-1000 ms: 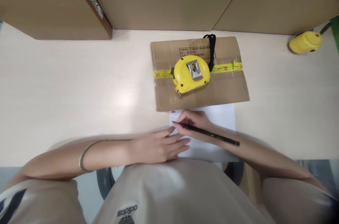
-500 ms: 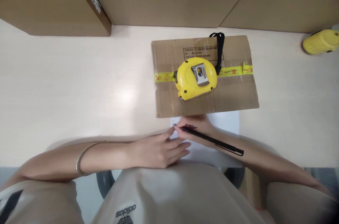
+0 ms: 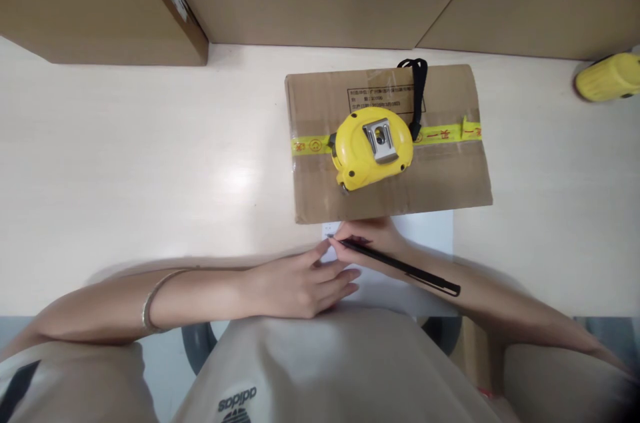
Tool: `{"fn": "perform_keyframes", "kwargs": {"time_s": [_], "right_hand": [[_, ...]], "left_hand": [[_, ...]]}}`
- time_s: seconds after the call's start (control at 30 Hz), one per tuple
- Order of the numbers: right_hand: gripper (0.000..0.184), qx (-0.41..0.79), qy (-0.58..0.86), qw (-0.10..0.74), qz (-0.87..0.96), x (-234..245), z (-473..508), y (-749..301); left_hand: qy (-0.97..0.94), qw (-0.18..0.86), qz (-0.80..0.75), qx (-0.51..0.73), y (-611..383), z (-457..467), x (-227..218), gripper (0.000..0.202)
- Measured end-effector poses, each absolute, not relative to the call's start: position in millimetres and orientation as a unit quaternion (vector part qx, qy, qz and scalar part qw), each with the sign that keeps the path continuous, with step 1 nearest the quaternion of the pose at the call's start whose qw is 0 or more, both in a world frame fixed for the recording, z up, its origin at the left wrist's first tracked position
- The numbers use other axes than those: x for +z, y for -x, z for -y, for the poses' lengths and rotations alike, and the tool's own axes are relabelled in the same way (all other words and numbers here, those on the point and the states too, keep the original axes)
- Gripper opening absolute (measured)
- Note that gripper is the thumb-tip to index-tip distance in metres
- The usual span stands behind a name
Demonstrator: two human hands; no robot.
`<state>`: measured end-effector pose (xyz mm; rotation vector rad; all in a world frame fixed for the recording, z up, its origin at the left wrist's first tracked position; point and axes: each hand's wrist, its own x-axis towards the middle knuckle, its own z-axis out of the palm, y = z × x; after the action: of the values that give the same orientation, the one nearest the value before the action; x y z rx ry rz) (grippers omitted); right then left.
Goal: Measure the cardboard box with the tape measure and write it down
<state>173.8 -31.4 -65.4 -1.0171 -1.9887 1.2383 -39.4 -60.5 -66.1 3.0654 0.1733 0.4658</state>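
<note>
My right hand (image 3: 374,242) grips a black pen (image 3: 400,268), its tip touching the top left corner of a white sheet of paper (image 3: 430,231) near the table's front edge. My left hand (image 3: 300,283) lies flat with fingers stretched out on the sheet's left part, just beside the pen tip. Right behind the sheet sits a flat cardboard parcel (image 3: 450,173) crossed by a yellow tape strip. A yellow tape measure (image 3: 373,148) with a metal clip and a black wrist strap rests on top of the parcel.
Large cardboard boxes (image 3: 100,3) stand along the back of the pale table (image 3: 125,163). A yellow tool (image 3: 607,76) lies at the far right edge. A metal bracelet (image 3: 153,300) is on my left wrist.
The view has shifted slightly, so the parcel and tape measure sit a little further right and lower. Both hands stay on the paper, with the pen tip near the same corner.
</note>
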Motion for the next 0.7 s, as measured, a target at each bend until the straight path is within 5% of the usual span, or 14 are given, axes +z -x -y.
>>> {"fn": "perform_keyframes", "kwargs": {"time_s": [0.7], "right_hand": [[0.02, 0.452, 0.388, 0.291, 0.749, -67.3, 32.7, -174.1]], "left_hand": [[-0.986, 0.023, -0.062, 0.155, 38.8, 59.8, -64.8, 0.033]]}}
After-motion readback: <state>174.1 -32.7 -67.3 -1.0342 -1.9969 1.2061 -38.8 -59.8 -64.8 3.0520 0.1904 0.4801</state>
